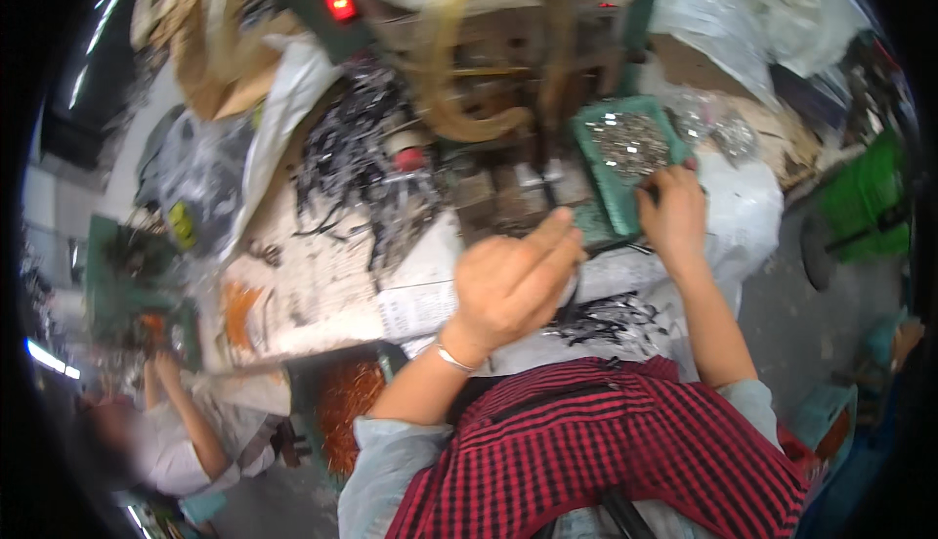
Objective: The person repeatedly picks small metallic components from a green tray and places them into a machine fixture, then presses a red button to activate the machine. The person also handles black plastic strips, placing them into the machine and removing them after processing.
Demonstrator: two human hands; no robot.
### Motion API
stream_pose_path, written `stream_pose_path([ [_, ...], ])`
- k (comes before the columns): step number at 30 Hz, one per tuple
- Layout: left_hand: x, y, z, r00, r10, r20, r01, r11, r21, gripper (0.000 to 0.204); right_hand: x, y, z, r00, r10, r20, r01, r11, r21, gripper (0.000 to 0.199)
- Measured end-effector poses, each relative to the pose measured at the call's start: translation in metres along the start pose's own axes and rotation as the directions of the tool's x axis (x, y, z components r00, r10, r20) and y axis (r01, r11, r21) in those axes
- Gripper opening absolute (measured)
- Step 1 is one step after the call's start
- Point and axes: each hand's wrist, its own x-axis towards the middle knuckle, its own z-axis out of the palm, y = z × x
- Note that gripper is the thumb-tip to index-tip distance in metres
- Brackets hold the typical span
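My left hand (513, 280), with a bangle on the wrist, is closed in front of the machine's metal work area (503, 197). Its fingers are pressed together and point up and right. A dark strip (573, 297) shows just beneath the fingers; whether they grip it I cannot tell. Over the near right edge of a green tray (619, 209) is my right hand (674, 215), its fingers curled, with any small thing in them hidden. Many small shiny metal pieces (630, 143) fill the far part of that tray.
A green machine with a red lit switch (340, 3) and a yellowish curved tube (445, 70) stands ahead. Black strips (352, 138) pile up left of it. Clear bags of metal parts (733, 136) lie right of the tray. At far left, another person's arms (191, 412) reach toward another machine.
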Motion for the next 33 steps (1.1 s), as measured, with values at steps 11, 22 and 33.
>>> stream_pose_path([
  [11,-0.016,-0.020,-0.130,0.690,-0.227,-0.687,0.491,0.844,0.215,0.017,0.014,-0.013,-0.006,0.976,0.207,-0.073,-0.153,0.880,0.449,0.017],
  [22,-0.113,-0.185,-0.076,0.883,-0.466,0.050,0.367,0.754,0.545,0.023,-0.025,0.018,-0.025,0.967,0.109,-0.231,-0.067,0.981,0.182,0.011],
  [33,-0.054,-0.122,-0.034,0.635,-0.730,-0.254,0.644,0.681,-0.348,0.017,0.022,-0.076,-0.066,0.987,-0.155,-0.052,0.148,0.713,0.685,0.017],
])
